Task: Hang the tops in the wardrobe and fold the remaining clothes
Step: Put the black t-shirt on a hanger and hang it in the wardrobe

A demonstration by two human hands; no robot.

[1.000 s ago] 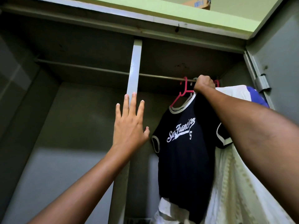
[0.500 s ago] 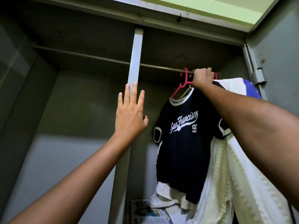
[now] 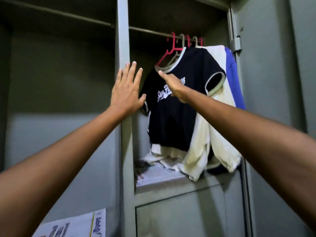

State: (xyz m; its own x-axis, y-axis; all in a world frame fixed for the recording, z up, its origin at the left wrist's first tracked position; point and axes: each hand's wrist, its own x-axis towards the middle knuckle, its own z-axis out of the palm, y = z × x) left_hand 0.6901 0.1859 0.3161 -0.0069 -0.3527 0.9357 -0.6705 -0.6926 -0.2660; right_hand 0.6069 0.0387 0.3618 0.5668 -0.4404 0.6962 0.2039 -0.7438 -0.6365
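Wardrobe [image 3: 266, 100] rail [image 3: 148, 32] hangers are no longer gripped: the right hand [image 3: 172, 83], clamped at the hanger hooks half a second earlier, has been lowered and is laid with fingers straight on the navy top [image 3: 172, 117] near its collar. The left hand [image 3: 127, 90] is kept flat, fingers spread, against the grey centre post [image 3: 123, 31]. The navy top is hung on a red hanger [image 3: 168, 52], beside a cream garment [image 3: 217, 117] and a blue one [image 3: 236, 79]. Newspaper [image 3: 159, 173] is seen lining the shelf beneath.
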